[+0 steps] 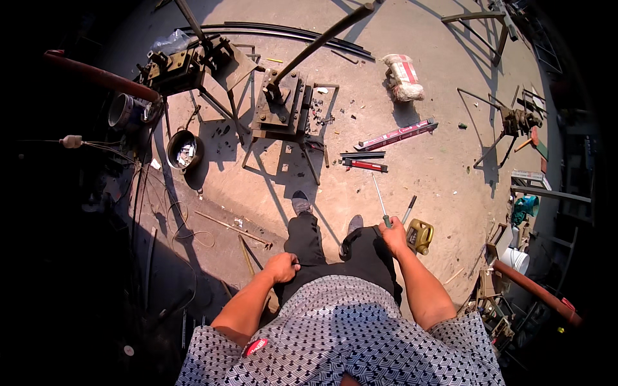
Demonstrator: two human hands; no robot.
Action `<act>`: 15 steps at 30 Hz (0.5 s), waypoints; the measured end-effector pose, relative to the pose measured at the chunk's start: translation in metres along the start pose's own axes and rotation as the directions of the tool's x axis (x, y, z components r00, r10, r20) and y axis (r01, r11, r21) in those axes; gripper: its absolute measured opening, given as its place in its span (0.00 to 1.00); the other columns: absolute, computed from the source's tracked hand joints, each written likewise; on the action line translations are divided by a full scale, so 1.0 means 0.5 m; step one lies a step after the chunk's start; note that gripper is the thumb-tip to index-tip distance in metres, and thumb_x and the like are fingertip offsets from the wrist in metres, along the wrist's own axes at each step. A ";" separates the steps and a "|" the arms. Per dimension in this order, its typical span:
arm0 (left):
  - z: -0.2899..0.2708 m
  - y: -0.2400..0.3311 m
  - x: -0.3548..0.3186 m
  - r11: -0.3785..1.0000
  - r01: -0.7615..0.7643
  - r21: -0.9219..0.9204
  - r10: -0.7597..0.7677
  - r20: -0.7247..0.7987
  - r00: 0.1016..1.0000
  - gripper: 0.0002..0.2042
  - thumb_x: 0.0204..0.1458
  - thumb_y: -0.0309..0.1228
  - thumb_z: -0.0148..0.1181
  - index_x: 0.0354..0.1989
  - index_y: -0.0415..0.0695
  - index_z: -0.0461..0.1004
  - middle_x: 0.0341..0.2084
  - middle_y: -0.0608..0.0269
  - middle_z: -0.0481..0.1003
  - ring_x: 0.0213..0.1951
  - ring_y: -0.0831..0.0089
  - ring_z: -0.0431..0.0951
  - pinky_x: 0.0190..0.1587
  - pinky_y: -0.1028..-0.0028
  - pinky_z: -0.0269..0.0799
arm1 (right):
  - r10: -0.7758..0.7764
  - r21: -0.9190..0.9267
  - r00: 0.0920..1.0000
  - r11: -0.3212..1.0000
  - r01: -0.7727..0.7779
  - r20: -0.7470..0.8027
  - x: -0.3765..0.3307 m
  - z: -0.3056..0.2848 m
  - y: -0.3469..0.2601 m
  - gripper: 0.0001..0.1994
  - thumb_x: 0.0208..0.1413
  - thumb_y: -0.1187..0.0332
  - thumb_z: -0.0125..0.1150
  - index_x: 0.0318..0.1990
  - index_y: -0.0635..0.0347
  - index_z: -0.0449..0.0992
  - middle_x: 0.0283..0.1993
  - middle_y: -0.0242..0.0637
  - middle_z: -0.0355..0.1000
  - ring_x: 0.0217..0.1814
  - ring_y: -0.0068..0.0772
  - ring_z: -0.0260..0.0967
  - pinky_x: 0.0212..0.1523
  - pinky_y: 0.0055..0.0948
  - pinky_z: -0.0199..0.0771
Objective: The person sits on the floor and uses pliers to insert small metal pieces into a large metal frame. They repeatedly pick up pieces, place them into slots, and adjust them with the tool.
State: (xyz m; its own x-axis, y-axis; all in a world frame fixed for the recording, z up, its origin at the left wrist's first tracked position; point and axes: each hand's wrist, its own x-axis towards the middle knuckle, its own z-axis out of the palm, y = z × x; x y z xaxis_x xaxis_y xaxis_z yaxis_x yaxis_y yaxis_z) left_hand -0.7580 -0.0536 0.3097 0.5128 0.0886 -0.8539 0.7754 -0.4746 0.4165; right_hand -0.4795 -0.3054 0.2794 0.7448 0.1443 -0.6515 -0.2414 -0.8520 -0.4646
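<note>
My right hand is wrapped round the green handle of a screwdriver, whose long metal shaft points forward over the floor. My left hand rests by my left thigh with its fingers curled in; whether anything is inside them is hidden. Just right of my right hand stands an olive-gold plastic jug. A dark rod shows between that jug and the screwdriver. Ahead of the screwdriver tip, a short red-and-black strip and dark bars lie on the floor.
A metal press stand with a long lever is ahead, another machine to its left. A pot holds small pieces. Long red boxes, a wrapped bundle and black bars lie beyond. A wooden stick lies at left.
</note>
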 end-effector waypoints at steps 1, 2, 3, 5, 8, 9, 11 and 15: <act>-0.005 -0.004 -0.010 0.997 -0.028 -0.075 0.035 0.095 0.995 0.13 0.57 0.37 0.61 0.42 0.40 0.79 0.36 0.47 0.80 0.40 0.52 0.79 0.46 0.59 0.73 | -0.019 0.018 1.000 1.000 0.019 0.004 0.013 0.006 -0.022 0.11 0.53 0.62 0.61 0.34 0.60 0.70 0.26 0.37 0.70 0.31 0.30 0.68 0.33 0.34 0.69; -0.004 -0.010 -0.018 0.986 -0.060 -0.155 0.088 0.182 0.979 0.13 0.57 0.37 0.61 0.42 0.40 0.79 0.34 0.47 0.80 0.38 0.54 0.79 0.44 0.60 0.72 | -0.056 0.043 0.998 0.998 0.056 0.017 0.021 0.011 -0.048 0.11 0.54 0.62 0.61 0.33 0.60 0.70 0.25 0.36 0.68 0.30 0.28 0.66 0.33 0.33 0.68; -0.006 -0.007 -0.023 0.969 -0.080 -0.236 0.143 0.264 0.954 0.13 0.57 0.37 0.61 0.41 0.40 0.78 0.32 0.48 0.80 0.36 0.57 0.79 0.43 0.61 0.72 | -0.091 0.072 0.995 0.994 0.088 0.033 0.033 0.016 -0.072 0.12 0.54 0.61 0.61 0.33 0.59 0.69 0.25 0.34 0.67 0.29 0.27 0.64 0.32 0.33 0.67; -0.019 0.010 -0.050 0.951 -0.131 -0.280 0.209 0.268 0.941 0.12 0.58 0.37 0.62 0.37 0.38 0.77 0.27 0.49 0.78 0.31 0.62 0.76 0.39 0.63 0.71 | -0.157 0.120 0.986 0.982 0.149 0.064 0.065 0.028 -0.107 0.12 0.55 0.61 0.62 0.32 0.59 0.68 0.23 0.31 0.64 0.28 0.25 0.61 0.31 0.31 0.65; -0.004 0.022 -0.020 0.949 -0.049 -0.312 0.156 0.327 0.932 0.13 0.57 0.38 0.62 0.37 0.39 0.78 0.28 0.49 0.78 0.33 0.61 0.77 0.39 0.62 0.71 | -0.216 0.079 0.971 0.975 0.208 0.107 0.148 0.056 -0.124 0.13 0.58 0.59 0.61 0.36 0.59 0.70 0.25 0.36 0.68 0.30 0.29 0.65 0.33 0.33 0.68; 0.001 0.028 -0.002 0.952 -0.052 -0.301 0.161 0.349 0.923 0.13 0.57 0.39 0.62 0.37 0.40 0.78 0.28 0.49 0.79 0.33 0.60 0.78 0.39 0.62 0.71 | -0.237 0.081 0.964 0.970 0.229 0.119 0.175 0.064 -0.130 0.13 0.59 0.58 0.62 0.38 0.60 0.71 0.25 0.39 0.70 0.30 0.31 0.67 0.34 0.35 0.69; 0.006 0.044 0.038 0.964 -0.081 -0.253 0.167 0.343 0.924 0.14 0.57 0.41 0.63 0.36 0.40 0.78 0.27 0.50 0.78 0.32 0.59 0.78 0.38 0.62 0.71 | -0.297 0.069 0.945 0.955 0.290 0.136 0.230 0.079 -0.136 0.14 0.61 0.57 0.60 0.39 0.60 0.71 0.26 0.39 0.70 0.30 0.31 0.67 0.35 0.35 0.69; -0.013 0.090 0.152 0.957 -0.125 -0.262 0.169 0.150 0.974 0.17 0.57 0.45 0.63 0.34 0.40 0.77 0.25 0.53 0.77 0.30 0.59 0.78 0.36 0.64 0.71 | -0.339 0.107 0.925 0.940 0.325 0.169 0.339 0.133 -0.124 0.16 0.63 0.55 0.58 0.43 0.60 0.72 0.29 0.42 0.71 0.33 0.35 0.68 0.39 0.36 0.70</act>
State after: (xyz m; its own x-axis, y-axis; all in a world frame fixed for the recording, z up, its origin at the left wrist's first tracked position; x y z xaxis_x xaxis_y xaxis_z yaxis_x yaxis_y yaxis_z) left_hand -0.6819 -0.0623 0.2654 0.5751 -0.1250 -0.8085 0.7742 -0.2363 0.5872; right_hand -0.3797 -0.1946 0.1579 0.6656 0.5075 -0.5472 -0.0515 -0.7003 -0.7120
